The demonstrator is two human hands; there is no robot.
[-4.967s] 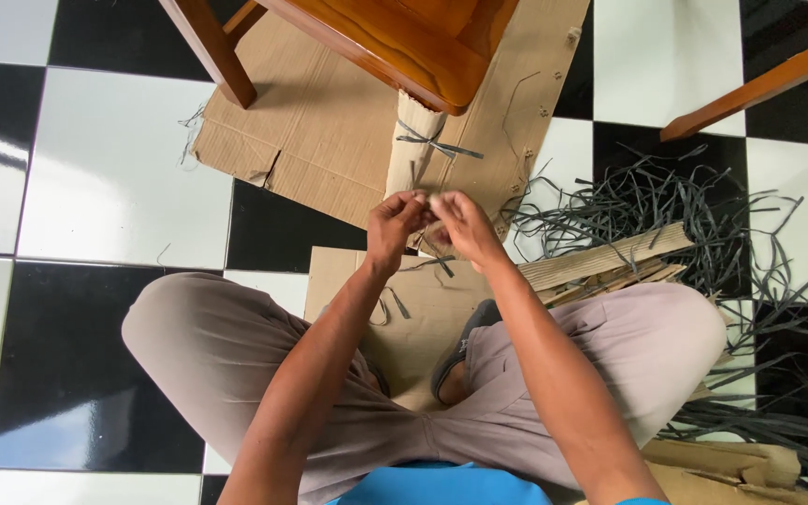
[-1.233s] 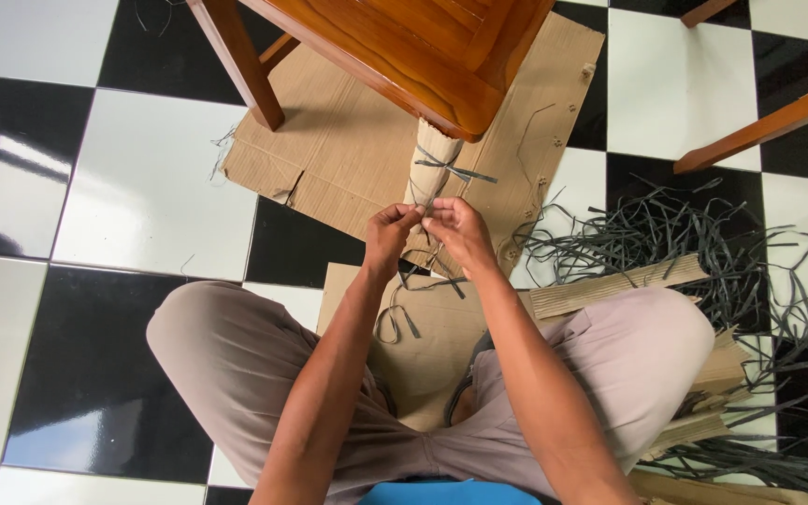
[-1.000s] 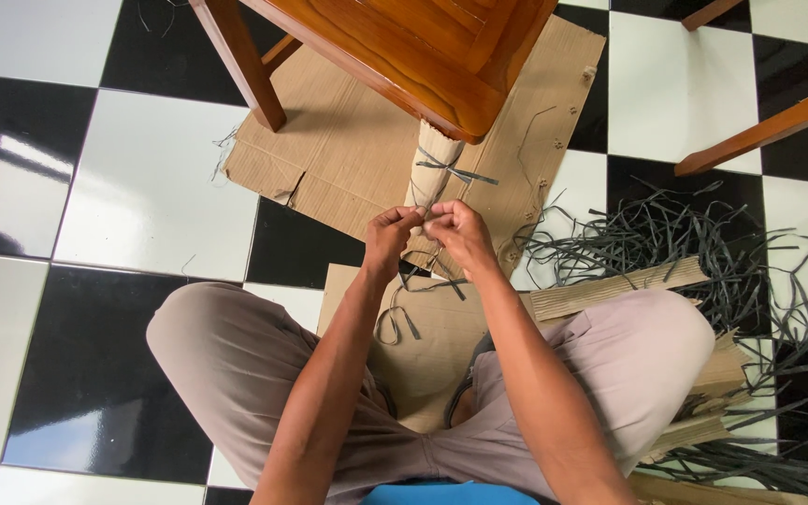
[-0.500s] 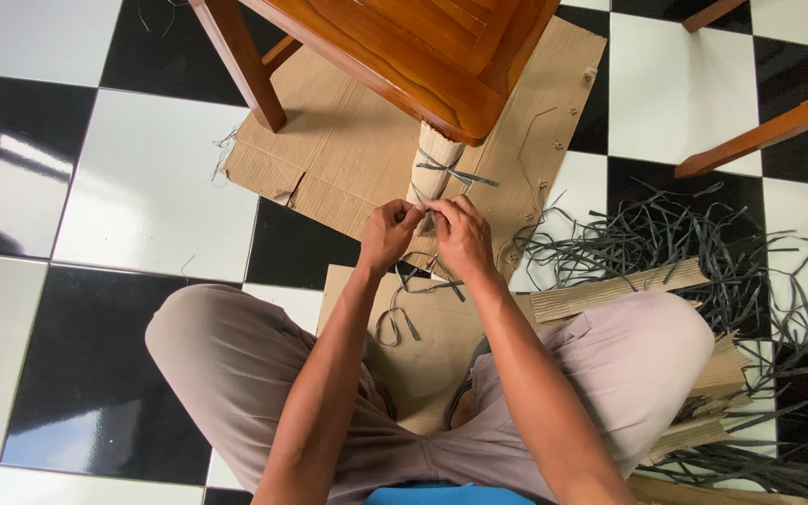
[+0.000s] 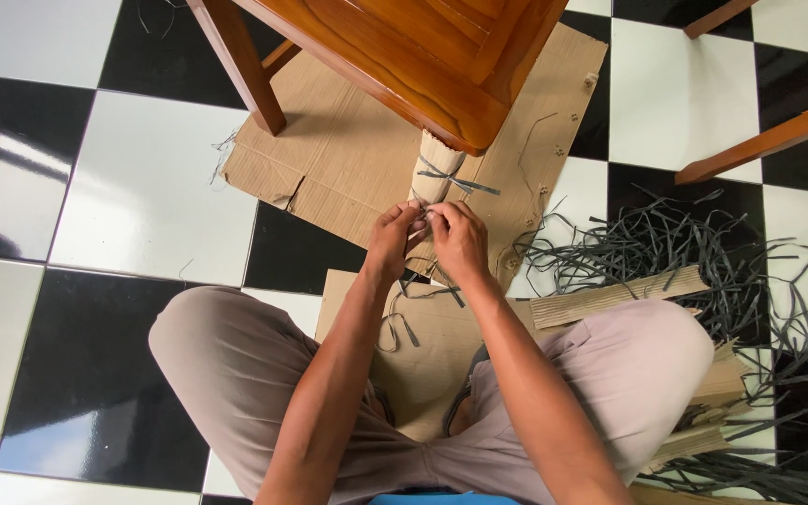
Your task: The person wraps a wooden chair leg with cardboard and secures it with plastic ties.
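Two crossed legs in beige trousers (image 5: 236,374) fill the near edge of the head view, with the person seated on a black-and-white tiled floor (image 5: 133,196). A flat cardboard sheet (image 5: 423,346) lies between the knees, and a loose dark strap piece (image 5: 395,327) rests on it. Both forearms extend forward from the lap and converge above the far edge of this sheet. The left hand (image 5: 393,240) and the right hand (image 5: 460,243) are side by side, knuckles nearly touching, fingers curled inward with fingertips pinched on a thin dark plastic strap (image 5: 420,221) at the lower part of a cardboard-wrapped chair leg (image 5: 434,168). Both pinches are closed tight on the strap ends; the strap portion under the fingers is hidden. Just beyond the hands, a second dark strap tie (image 5: 455,180) already encircles the wrapped leg, its cut ends pointing right. The wrapped leg rises to the corner of a varnished wooden chair seat (image 5: 423,47). A bare wooden chair leg (image 5: 240,65) stands to the left. Both legs stand on a larger flattened cardboard panel (image 5: 339,159). To the right, a pile of loose dark straps (image 5: 685,243) covers the tiles, with a corrugated cardboard strip (image 5: 619,292) lying against its near side. Part of another wooden chair (image 5: 769,140) shows at the far right.
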